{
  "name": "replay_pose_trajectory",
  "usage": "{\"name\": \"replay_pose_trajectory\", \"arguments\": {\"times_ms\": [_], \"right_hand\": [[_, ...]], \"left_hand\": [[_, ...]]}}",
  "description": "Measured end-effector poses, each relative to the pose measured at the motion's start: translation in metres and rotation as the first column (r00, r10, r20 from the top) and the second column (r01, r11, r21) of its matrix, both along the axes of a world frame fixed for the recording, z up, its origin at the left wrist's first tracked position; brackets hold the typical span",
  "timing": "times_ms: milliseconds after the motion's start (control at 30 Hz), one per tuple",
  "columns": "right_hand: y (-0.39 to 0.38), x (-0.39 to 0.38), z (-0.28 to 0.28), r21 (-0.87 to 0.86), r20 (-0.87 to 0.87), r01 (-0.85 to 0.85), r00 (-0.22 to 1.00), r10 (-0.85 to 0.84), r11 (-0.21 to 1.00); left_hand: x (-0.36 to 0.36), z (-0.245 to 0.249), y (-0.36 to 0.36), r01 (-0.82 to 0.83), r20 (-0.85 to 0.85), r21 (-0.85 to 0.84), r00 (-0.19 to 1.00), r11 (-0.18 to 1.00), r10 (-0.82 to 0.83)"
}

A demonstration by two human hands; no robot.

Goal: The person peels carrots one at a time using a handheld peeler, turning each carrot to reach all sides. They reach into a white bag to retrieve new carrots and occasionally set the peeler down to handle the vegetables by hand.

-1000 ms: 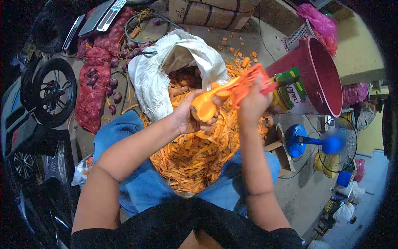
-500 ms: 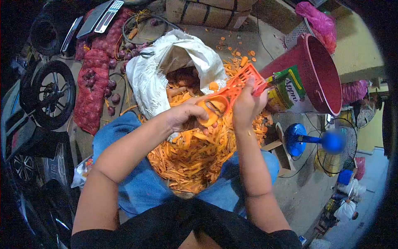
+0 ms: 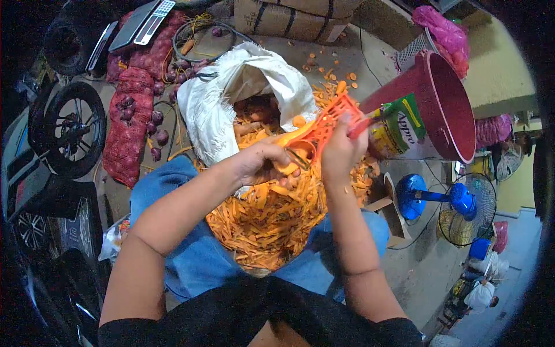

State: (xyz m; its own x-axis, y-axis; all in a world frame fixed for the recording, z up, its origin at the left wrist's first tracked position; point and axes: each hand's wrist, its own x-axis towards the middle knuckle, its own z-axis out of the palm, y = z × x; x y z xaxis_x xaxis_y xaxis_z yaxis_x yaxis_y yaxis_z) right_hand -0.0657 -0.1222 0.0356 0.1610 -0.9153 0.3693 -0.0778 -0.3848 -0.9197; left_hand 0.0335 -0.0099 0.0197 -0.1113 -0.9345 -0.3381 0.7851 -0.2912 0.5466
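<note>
Left hand (image 3: 260, 163) has fingers curled round the carrot (image 3: 291, 136) mid-frame, right hand (image 3: 340, 151) has fingers wrapped round a red peeler (image 3: 330, 122). Carrot's probably stiff, lightish, slick where peeled; I'd grip the thick end.

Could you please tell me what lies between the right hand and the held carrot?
The head view shows the red peeler between them: the right hand grips it, its blade by the held carrot.
</note>
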Motion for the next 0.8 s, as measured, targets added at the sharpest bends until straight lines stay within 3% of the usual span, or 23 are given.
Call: {"name": "replay_pose_trajectory", "arguments": {"times_ms": [67, 100, 167, 200, 267, 333, 367, 433, 500, 567, 600, 667, 700, 767, 800], "right_hand": [[-0.010, -0.003, -0.012, -0.053, -0.120, 0.037, 0.992, -0.043, 0.998], [-0.025, -0.002, -0.010, -0.051, 0.124, 0.051, 0.991, -0.045, 0.997], [-0.071, -0.026, -0.028, 0.000, -0.149, 0.307, 0.941, -0.304, 0.952], [-0.082, -0.031, -0.024, 0.058, -0.016, 0.445, 0.896, -0.444, 0.894], [-0.117, -0.054, -0.037, 0.230, 0.280, 0.400, 0.846, -0.454, 0.887], [-0.096, -0.045, -0.015, 0.266, 0.354, 0.263, 0.868, -0.347, 0.928], [-0.081, -0.036, -0.008, 0.263, 0.353, 0.259, 0.870, -0.343, 0.929], [-0.047, -0.017, -0.003, 0.124, 0.221, 0.103, 0.967, -0.128, 0.987], [-0.016, -0.010, -0.008, -0.018, -0.165, 0.011, 0.986, -0.014, 1.000], [0.010, 0.004, -0.005, 0.037, 0.039, -0.079, 0.996, 0.077, 0.996], [0.006, 0.001, -0.005, 0.037, 0.038, -0.079, 0.996, 0.077, 0.996], [-0.014, -0.007, -0.010, -0.068, -0.211, -0.010, 0.977, -0.005, 0.998], [-0.030, -0.007, -0.015, -0.145, -0.057, 0.064, 0.996, -0.073, 0.987], [-0.073, -0.026, -0.032, -0.023, -0.232, 0.353, 0.908, -0.348, 0.935], [-0.079, -0.028, -0.032, -0.024, -0.230, 0.356, 0.907, -0.352, 0.934]], "left_hand": [[0.000, 0.004, 0.001, 0.006, 0.031, 0.007, 0.999, 1.000, -0.007], [0.002, 0.002, 0.002, 0.053, 0.012, -0.029, 0.999, 0.998, -0.053], [0.002, 0.002, 0.004, 0.110, -0.091, -0.091, 0.989, 0.990, -0.118], [0.002, 0.006, 0.006, 0.114, -0.088, -0.090, 0.989, 0.989, -0.122], [-0.001, 0.013, 0.011, 0.161, -0.019, -0.096, 0.986, 0.982, -0.163], [-0.001, 0.015, 0.008, 0.183, -0.053, -0.094, 0.981, 0.979, -0.189], [0.000, 0.017, 0.007, 0.182, 0.017, -0.064, 0.983, 0.981, -0.182], [0.000, 0.014, 0.004, 0.174, 0.084, -0.030, 0.982, 0.984, -0.171], [-0.002, 0.003, -0.001, 0.120, 0.300, -0.065, 0.949, 0.991, -0.095], [-0.005, 0.002, -0.005, 0.136, 0.375, -0.105, 0.923, 0.985, -0.087], [-0.006, 0.002, -0.006, 0.151, 0.446, -0.145, 0.892, 0.978, -0.071], [-0.002, 0.002, -0.006, 0.201, 0.430, -0.104, 0.892, 0.974, -0.138], [-0.001, 0.003, -0.006, 0.249, 0.410, -0.066, 0.890, 0.966, -0.202], [-0.003, 0.003, -0.005, 0.252, 0.429, -0.058, 0.880, 0.966, -0.204], [-0.005, 0.002, -0.004, 0.258, 0.448, -0.047, 0.869, 0.965, -0.210]]}}
